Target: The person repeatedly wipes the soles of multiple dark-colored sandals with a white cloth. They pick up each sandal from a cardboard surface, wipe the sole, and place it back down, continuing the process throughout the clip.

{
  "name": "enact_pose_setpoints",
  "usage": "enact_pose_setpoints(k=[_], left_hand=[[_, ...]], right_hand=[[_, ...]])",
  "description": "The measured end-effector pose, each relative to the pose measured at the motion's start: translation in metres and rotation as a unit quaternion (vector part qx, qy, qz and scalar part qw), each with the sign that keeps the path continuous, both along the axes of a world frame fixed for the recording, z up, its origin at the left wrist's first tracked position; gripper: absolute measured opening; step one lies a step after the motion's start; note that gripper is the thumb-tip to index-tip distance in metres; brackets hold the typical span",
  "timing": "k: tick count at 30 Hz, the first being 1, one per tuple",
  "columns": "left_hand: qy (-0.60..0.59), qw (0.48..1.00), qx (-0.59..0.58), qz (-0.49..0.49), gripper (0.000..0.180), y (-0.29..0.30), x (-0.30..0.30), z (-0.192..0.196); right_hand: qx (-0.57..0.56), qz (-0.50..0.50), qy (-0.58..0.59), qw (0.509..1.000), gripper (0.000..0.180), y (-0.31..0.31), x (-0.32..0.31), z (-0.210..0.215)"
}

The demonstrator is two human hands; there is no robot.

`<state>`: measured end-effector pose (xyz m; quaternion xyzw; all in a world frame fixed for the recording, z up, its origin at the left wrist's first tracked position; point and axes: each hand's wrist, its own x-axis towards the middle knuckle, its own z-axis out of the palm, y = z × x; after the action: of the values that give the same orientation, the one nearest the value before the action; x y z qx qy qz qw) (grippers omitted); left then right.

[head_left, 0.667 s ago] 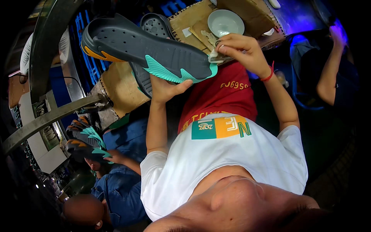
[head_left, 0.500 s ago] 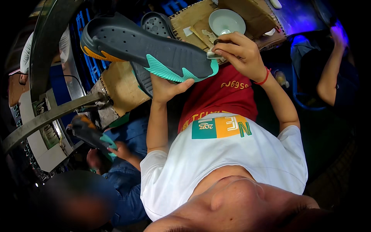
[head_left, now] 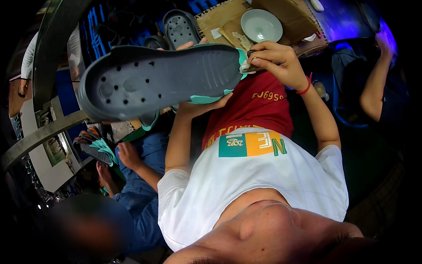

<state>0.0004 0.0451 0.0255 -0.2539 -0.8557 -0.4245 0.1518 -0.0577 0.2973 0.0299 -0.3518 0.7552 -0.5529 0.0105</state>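
Behind grey shoe sole [head_left: 162,81], round dish [head_left: 261,25]

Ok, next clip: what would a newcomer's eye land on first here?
The big dark grey shoe sole with teal trim, held up by the left hand from below, fills the upper middle. The right hand presses a small tool against its right end. Behind, a pale round dish sits on cardboard.
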Motion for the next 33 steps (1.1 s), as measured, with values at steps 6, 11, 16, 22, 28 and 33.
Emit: enact_pose_setpoints(k=[6,11,16,22,28,33], left_hand=[[-0.307,0.757,0.576,-0.041,0.057,0.022,0.001,0.019],[-0.209,0.802,0.539,-0.147,0.047,0.012,0.003,-0.021],[-0.162,0.851,0.483,-0.126,0.049,0.013,0.001,-0.027],[0.072,0.910,0.392,-0.118,0.051,0.026,-0.010,-0.045],[0.216,0.931,0.281,-0.086,0.047,0.023,-0.026,-0.056],[0.229,0.942,0.232,-0.082,0.068,0.013,-0.028,-0.058]], right_hand=[[-0.066,0.037,-0.058,0.995,0.011,-0.008,0.002,0.000],[-0.056,0.095,-0.025,0.994,0.009,-0.020,0.001,0.005],[-0.057,0.126,0.005,0.990,0.008,-0.018,-0.002,0.003],[-0.102,0.173,-0.012,0.980,0.008,-0.021,0.002,0.012],[-0.090,0.148,0.035,0.984,0.008,-0.037,0.012,0.022],[-0.097,0.174,0.031,0.979,0.008,-0.034,0.013,0.027]])
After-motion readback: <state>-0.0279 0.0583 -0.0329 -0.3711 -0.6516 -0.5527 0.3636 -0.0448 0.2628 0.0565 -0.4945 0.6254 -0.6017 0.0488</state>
